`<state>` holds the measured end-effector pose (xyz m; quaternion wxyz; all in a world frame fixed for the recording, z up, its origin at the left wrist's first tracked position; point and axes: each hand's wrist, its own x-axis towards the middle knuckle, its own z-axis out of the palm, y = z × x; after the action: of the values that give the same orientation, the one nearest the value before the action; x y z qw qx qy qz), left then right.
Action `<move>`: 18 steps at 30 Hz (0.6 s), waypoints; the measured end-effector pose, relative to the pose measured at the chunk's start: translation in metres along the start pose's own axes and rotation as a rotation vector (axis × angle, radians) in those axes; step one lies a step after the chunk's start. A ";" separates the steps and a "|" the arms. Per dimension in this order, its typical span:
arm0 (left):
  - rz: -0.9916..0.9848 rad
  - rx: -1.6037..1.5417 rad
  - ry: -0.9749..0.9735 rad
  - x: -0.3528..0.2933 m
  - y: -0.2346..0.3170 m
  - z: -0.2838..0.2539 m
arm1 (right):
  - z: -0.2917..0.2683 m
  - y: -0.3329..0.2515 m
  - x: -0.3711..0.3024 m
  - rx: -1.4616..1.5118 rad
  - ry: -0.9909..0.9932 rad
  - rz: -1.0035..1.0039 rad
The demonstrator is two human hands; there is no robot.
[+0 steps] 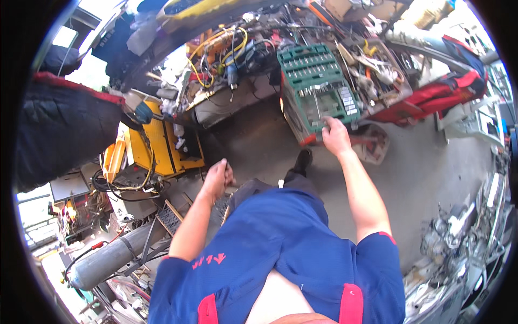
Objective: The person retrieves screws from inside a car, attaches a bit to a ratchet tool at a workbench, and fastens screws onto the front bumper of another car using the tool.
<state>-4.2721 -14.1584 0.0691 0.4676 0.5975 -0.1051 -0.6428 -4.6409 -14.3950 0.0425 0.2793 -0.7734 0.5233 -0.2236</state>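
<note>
A green socket set case [295, 81] lies open at the upper middle, with rows of sockets in its lid part and a tray of tools below. At the near edge of its tray is my right hand [336, 136], its fingers pinched together. A thin metal rod [317, 105] lies in the tray just beyond those fingertips; I cannot make out whether they grip it. My left hand [217, 179] hangs in the air near my left thigh, away from the case. Its fingers are curled closed, and what they hold, if anything, is hidden.
A cluttered bench has a drill [232, 75] and yellow cable [197, 67]. Right of the case lie a tray of hand tools [380, 75] and a red bag [426, 100]. A yellow machine [156, 143] and grey gas cylinder [110, 259] stand left; metal parts [458, 254] pile right.
</note>
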 end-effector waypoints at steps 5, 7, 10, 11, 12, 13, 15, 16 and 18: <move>-0.015 -0.126 0.194 0.000 0.003 0.023 | 0.000 0.023 0.156 -0.381 -0.161 -0.180; -0.004 -0.198 0.236 0.001 0.015 0.041 | 0.004 0.032 0.182 -0.426 -0.209 -0.235; 0.009 -0.244 0.189 0.018 0.036 0.061 | 0.002 0.034 0.206 -0.558 -0.379 -0.410; 0.009 -0.246 0.194 0.026 0.043 0.065 | 0.000 0.033 0.209 -0.556 -0.381 -0.414; 0.035 -0.234 0.156 0.035 0.050 0.069 | -0.005 0.034 0.211 -0.539 -0.418 -0.432; 0.060 -0.225 0.119 0.041 0.059 0.075 | -0.009 0.035 0.211 -0.521 -0.458 -0.451; 0.070 -0.220 0.085 0.050 0.080 0.084 | -0.020 0.035 0.211 -0.523 -0.440 -0.479; 0.071 -0.189 0.032 0.055 0.090 0.085 | -0.026 0.034 0.211 -0.495 -0.457 -0.448; 0.065 -0.118 -0.037 0.061 0.110 0.091 | -0.040 0.031 0.208 -0.491 -0.478 -0.404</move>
<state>-4.2897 -14.3010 0.1287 0.5206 0.5533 -0.0948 -0.6433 -4.6147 -14.6067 0.0631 0.1505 -0.9348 0.3186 0.0438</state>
